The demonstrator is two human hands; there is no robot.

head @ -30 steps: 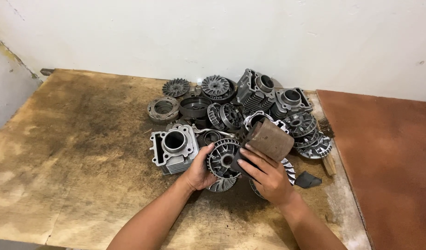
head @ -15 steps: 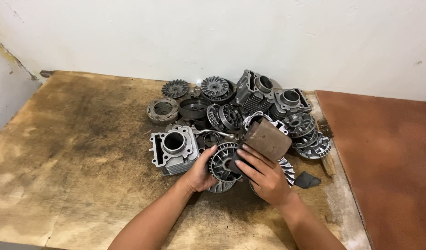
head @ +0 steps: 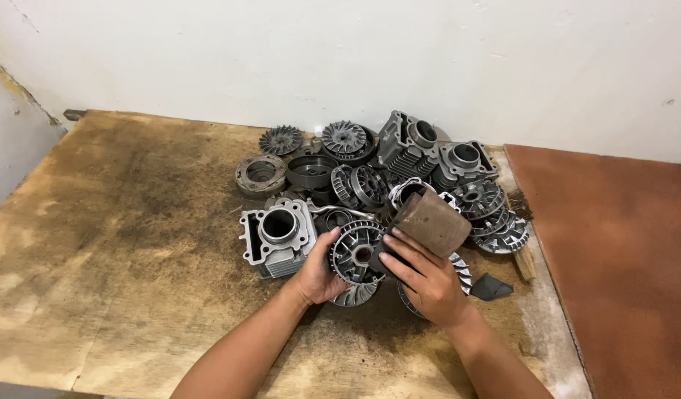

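A: So, what are the hands doing?

B: The left hand [head: 320,270] grips the rim of a round grey finned metal pulley disc [head: 357,255], holding it tilted on edge. The right hand [head: 423,279] is closed around a folded brown sheet of sandpaper [head: 431,220], fingers pressing its lower end against the disc's centre.

A: And where is that disc?

B: Just right of the grey cast-metal cylinder block with a round bore [head: 276,235], at the near edge of the pile. Another finned disc [head: 357,294] lies under it, touching.

A: What else lies around the block?

B: Behind it, a rusty ring-shaped drum [head: 260,174] and a small dark fan wheel [head: 280,139]. Further right of it, two more finned cylinder blocks [head: 436,157] near the white wall [head: 370,59], and stacked finned discs [head: 496,218] beyond the sandpaper. A dark scrap [head: 490,287] lies just right of the right hand.

A: All on what?

B: A stained, worn wooden table [head: 119,251]; a reddish-brown board [head: 621,251] adjoins it far right of the block.
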